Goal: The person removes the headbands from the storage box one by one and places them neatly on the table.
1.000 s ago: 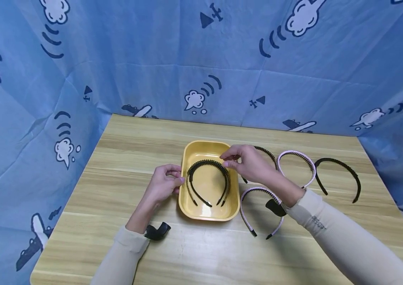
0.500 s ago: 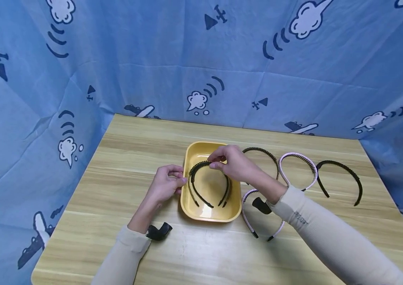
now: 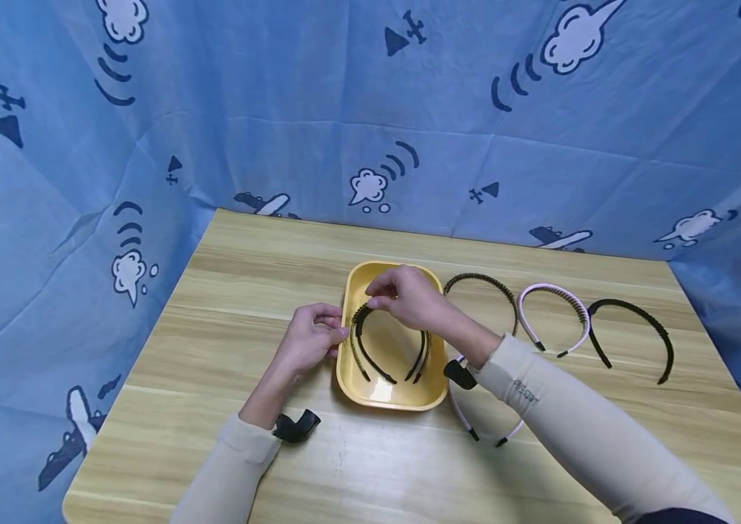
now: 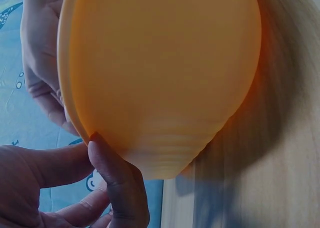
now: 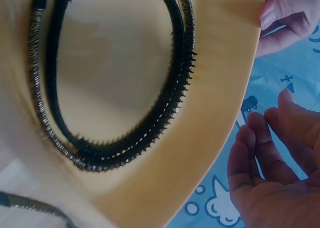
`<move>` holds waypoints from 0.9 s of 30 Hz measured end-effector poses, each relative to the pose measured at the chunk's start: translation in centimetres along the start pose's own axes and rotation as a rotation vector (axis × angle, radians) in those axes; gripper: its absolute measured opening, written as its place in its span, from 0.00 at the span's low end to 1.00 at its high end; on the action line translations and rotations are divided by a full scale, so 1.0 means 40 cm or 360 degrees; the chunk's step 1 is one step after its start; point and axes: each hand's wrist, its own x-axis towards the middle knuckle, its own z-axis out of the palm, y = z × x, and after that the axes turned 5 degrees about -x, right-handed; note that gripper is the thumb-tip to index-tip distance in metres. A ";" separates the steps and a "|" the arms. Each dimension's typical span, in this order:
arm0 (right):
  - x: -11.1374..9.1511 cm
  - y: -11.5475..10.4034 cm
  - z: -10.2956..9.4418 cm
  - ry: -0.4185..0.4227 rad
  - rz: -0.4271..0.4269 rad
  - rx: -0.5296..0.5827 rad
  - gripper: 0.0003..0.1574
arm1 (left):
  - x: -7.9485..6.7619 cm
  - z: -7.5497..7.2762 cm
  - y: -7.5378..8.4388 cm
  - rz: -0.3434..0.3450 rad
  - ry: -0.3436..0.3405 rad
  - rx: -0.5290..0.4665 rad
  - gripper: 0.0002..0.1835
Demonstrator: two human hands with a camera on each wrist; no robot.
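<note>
A yellow plastic tray (image 3: 391, 405) stands on the wooden table, and my left hand (image 3: 310, 336) pinches its left rim between thumb and fingers. Two headbands lie nested inside the tray: a black toothed one (image 5: 52, 77) and a glittery dark-gold one (image 5: 36, 62). Over the tray's far part is my right hand (image 3: 406, 297), covering the top of their arcs in the head view. Seen from the right wrist, its fingers (image 5: 270, 158) are loosely bent, hold nothing and stay apart from the headbands.
Right of the tray lie a dark beaded headband (image 3: 482, 277), a pink one (image 3: 567, 295) and a black one (image 3: 632, 309). Another pink headband (image 3: 464, 420) is partly hidden under my right arm. A blue printed curtain (image 3: 318, 87) hangs behind the table (image 3: 266, 269).
My right hand has moved left across the tray from its right rim, uncovering the dark headband beside it. My left hand keeps its hold on the tray; the view shifts slightly.
</note>
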 end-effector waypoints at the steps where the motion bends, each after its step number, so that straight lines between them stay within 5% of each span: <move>1: 0.004 -0.002 0.003 -0.0010 0.0005 0.0009 0.11 | 0.000 0.000 0.000 0.0000 0.0001 0.0000 0.21; 27: 0.074 0.028 0.067 -0.0071 0.0018 -0.0046 0.10 | 0.006 -0.005 -0.004 0.0017 0.0009 0.0004 0.19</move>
